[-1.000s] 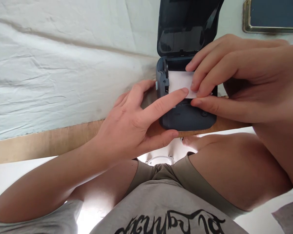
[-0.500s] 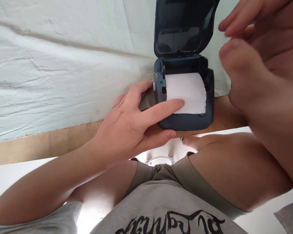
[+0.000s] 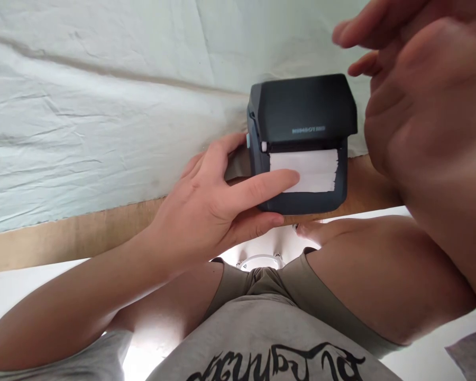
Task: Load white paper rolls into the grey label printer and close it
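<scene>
A dark blue label printer (image 3: 302, 203) rests at the wooden table edge. Its black lid (image 3: 301, 106) is swung down over the roll compartment; I cannot tell if it is fully latched. White label paper (image 3: 315, 177) comes out at the front with a ragged right edge. My left hand (image 3: 206, 196) grips the printer's left side, the index finger pressing the paper flat and the thumb at the lower front. My right hand (image 3: 416, 90) hovers at the upper right, apart from the lid, its visible fingers extended and nothing seen in them.
A wrinkled pale green cloth (image 3: 103, 121) covers the table, with a bare wooden edge strip (image 3: 75, 225) in front. Below the edge are my legs (image 3: 373, 270) and a white stool or chair part (image 3: 261, 259).
The printer's lid has swung from upright down over the compartment, hiding the roll. My right hand has moved slightly, staying at the upper right. The left hand keeps its hold.
</scene>
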